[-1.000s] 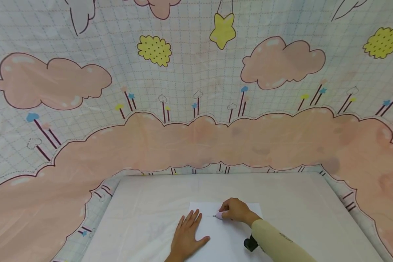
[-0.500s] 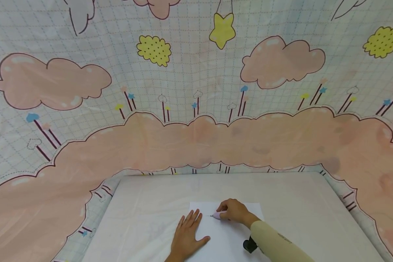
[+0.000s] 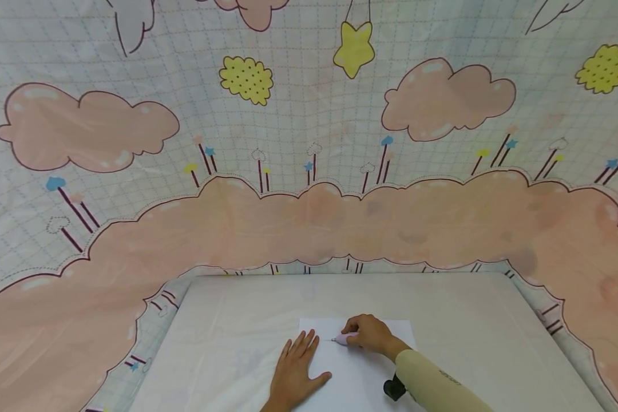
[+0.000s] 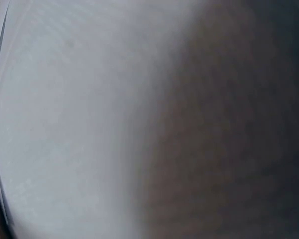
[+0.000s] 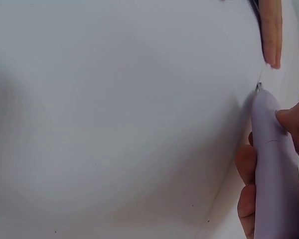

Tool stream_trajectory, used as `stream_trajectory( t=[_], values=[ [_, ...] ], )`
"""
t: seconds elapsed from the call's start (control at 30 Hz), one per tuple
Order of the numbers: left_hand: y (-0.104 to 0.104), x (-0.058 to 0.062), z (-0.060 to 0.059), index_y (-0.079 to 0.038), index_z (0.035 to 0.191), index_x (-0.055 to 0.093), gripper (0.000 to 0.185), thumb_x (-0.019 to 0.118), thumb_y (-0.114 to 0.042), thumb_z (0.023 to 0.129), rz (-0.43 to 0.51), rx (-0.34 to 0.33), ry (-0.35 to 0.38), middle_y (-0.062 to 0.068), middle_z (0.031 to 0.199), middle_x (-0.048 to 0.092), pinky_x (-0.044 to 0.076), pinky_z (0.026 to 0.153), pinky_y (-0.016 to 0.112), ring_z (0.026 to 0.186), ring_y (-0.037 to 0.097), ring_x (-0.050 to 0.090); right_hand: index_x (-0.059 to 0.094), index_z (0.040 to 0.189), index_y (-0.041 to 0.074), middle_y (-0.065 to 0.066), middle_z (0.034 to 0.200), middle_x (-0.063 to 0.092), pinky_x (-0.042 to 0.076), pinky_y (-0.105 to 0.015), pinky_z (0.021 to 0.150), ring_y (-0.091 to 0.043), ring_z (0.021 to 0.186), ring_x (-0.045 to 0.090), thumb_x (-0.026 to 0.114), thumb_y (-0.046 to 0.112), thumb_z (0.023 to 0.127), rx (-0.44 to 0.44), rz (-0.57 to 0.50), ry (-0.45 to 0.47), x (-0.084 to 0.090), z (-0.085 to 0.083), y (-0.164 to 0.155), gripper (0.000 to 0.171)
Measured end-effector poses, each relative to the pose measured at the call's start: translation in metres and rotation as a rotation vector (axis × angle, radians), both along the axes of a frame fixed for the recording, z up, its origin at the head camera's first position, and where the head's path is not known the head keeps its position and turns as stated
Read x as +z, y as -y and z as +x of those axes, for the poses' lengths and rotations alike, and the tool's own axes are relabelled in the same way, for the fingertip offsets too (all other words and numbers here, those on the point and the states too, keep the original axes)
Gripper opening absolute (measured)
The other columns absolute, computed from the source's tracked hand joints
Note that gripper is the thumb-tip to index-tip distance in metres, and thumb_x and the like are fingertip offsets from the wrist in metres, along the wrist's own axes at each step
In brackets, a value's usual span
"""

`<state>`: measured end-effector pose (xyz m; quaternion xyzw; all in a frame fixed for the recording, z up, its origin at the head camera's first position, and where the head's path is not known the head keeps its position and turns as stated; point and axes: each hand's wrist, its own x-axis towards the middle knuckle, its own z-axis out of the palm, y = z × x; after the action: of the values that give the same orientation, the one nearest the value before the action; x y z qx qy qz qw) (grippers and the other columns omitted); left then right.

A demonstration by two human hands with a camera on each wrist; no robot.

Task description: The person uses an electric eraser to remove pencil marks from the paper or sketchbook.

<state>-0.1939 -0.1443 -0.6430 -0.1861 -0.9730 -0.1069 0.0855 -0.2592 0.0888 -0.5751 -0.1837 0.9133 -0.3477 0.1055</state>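
A white sheet of paper [image 3: 357, 372] lies on the white table [image 3: 226, 320] near its front edge. My left hand [image 3: 294, 369] lies flat on the sheet's left part, fingers straight and spread. My right hand [image 3: 369, 333] grips a pale lilac pen [image 3: 342, 339], its tip touching the paper just right of the left fingers. In the right wrist view the pen [image 5: 274, 164] runs up from my fingers [image 5: 246, 199] to its tip on the paper [image 5: 114, 114], with a left fingertip [image 5: 270, 32] close above. The left wrist view shows only blurred white surface and shadow.
A small black object [image 3: 393, 389] sits on the paper beside my right forearm's beige sleeve [image 3: 438, 383]. A cloth backdrop [image 3: 309, 171] printed with pink clouds and yellow stars hangs behind the table and wraps its sides.
My right hand and the pen have shifted slightly left on the paper, toward the left fingers. The left hand has stayed flat in place.
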Motion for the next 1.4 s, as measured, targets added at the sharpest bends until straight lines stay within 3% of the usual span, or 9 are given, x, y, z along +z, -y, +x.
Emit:
stream_trajectory(
  t=[0.27,0.63,1.03,1.4],
  values=[
    [-0.0003,-0.0013,0.0001,-0.018,0.147,0.048,0.088,0.042,-0.08,0.085,0.004,-0.001,-0.022,-0.004,0.157,0.038,0.029,0.118,0.048,0.145,0.021,0.034,0.076,0.091,0.017,0.007,0.09,0.073,0.054,-0.033,0.072,-0.01,0.082,0.062,0.076,0.018,0.082,0.014,0.036,-0.06,-0.0019,-0.0009,0.0039,0.008],
    [0.0017,-0.0027,-0.0005,-0.018,0.147,0.049,0.088,0.041,-0.081,0.084,0.001,0.004,-0.033,-0.004,0.157,0.039,0.029,0.117,0.048,0.145,0.021,0.035,0.075,0.088,0.019,0.008,0.091,0.073,0.055,-0.039,0.078,-0.013,0.085,0.064,0.078,0.019,0.081,0.009,0.055,-0.07,-0.0047,-0.0014,0.0004,0.007],
    [-0.0009,-0.0023,-0.0004,-0.019,0.148,0.047,0.088,0.042,-0.081,0.084,0.002,0.007,-0.012,-0.005,0.158,0.036,0.027,0.118,0.048,0.146,0.02,0.033,0.077,0.089,0.018,0.007,0.091,0.073,0.055,-0.037,0.078,-0.011,0.085,0.064,0.078,0.019,0.081,0.02,0.042,-0.063,-0.0025,-0.0027,0.0038,0.008],
    [-0.0005,-0.003,0.0004,-0.019,0.146,0.049,0.087,0.044,-0.079,0.084,-0.007,0.005,-0.046,-0.005,0.157,0.039,0.029,0.117,0.047,0.145,0.02,0.035,0.076,0.087,0.019,0.007,0.09,0.072,0.054,-0.037,0.077,-0.011,0.083,0.062,0.08,0.021,0.08,0.01,0.066,-0.055,-0.002,-0.0028,-0.0009,0.008]
  ],
)
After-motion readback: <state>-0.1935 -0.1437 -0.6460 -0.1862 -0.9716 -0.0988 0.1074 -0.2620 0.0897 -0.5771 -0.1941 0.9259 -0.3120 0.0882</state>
